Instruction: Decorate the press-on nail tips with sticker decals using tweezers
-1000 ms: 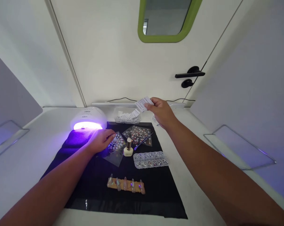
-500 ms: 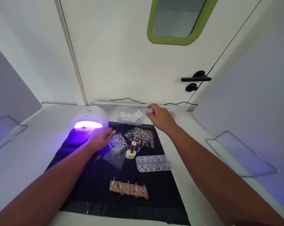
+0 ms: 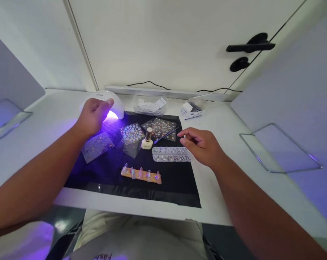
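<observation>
My left hand [image 3: 94, 115] is raised in front of the glowing nail lamp [image 3: 117, 103], its fingers curled and thumb pressed against them. Whatever it may hold is hidden. Below it lies a clear sticker sheet [image 3: 97, 147]. My right hand [image 3: 202, 144] hovers by the right end of the clear rhinestone case [image 3: 172, 154], thumb and fingers apart with nothing between them. A cream nail polish bottle [image 3: 147, 144] stands upright left of tweezers [image 3: 170, 133]. Several false nails [image 3: 141, 173] sit across an orange-brown strip [image 3: 145, 176] at the front.
The black mat [image 3: 174, 184] lies on a white table [image 3: 217, 195]. More sticker sheets [image 3: 132, 133] are spread on it. At the back stand a clear bin of white packets [image 3: 150, 106] and a small box [image 3: 192, 109]. Thin cables run along the wall.
The view has tilted down. My left hand has come away from the sticker sheets, up and left before the lamp. My right hand has drawn back from the small box toward the rhinestone case.
</observation>
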{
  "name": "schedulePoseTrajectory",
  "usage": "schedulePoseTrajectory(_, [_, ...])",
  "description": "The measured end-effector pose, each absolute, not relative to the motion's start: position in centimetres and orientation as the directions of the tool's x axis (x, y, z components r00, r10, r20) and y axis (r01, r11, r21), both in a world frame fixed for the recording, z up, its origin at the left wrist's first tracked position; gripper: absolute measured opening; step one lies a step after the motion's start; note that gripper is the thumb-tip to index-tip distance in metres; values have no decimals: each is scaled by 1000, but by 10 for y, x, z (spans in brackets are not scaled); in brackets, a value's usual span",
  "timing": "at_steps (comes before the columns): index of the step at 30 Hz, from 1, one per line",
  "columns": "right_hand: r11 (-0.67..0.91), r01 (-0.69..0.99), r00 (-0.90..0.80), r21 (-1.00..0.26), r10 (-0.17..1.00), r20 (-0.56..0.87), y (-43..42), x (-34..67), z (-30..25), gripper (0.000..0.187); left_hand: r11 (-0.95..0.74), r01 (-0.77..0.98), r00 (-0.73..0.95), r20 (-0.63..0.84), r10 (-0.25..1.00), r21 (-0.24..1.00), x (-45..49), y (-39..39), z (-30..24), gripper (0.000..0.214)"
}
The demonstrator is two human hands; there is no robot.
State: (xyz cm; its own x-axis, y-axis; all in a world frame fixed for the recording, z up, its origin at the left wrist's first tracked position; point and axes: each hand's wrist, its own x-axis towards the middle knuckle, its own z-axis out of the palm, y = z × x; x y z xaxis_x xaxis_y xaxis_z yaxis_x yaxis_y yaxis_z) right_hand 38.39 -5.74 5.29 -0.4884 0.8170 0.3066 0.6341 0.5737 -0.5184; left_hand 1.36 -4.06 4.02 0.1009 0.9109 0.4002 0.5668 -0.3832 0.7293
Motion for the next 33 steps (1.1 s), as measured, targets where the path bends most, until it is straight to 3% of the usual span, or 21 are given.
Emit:
schedulePoseTrajectory(4, [656, 571, -606, -493, 742, 285, -54, 386, 38, 24, -439, 554, 230, 377, 897, 707, 8, -58, 40, 27])
schedulePoseTrajectory(7, [719, 487, -713, -495, 655, 250, -59, 380, 37, 30, -445, 576, 353, 282, 892, 686, 13, -62, 33, 18])
schedulePoseTrajectory(12, [786, 389, -858, -480, 499, 123, -69, 366, 43, 31, -449, 634, 566, 17, 824, 630, 21, -69, 35, 11])
schedulePoseTrajectory(18, [769, 437, -881, -466, 471, -48, -76, 359, 39, 23, -464, 760, 629, -336, 701, 454, 29, -93, 44, 15])
schedulePoseTrajectory(24, [766, 381, -904, -517, 426, -35, -79, 354, 33, 8, -412, 736, 653, -402, 642, 538, 44, -96, 39, 15])
schedulePoseTrajectory(33, [754, 372, -893, -541, 450, 12, -84, 351, 31, 10, -355, 728, 641, -398, 656, 587, 48, -94, 32, 9])
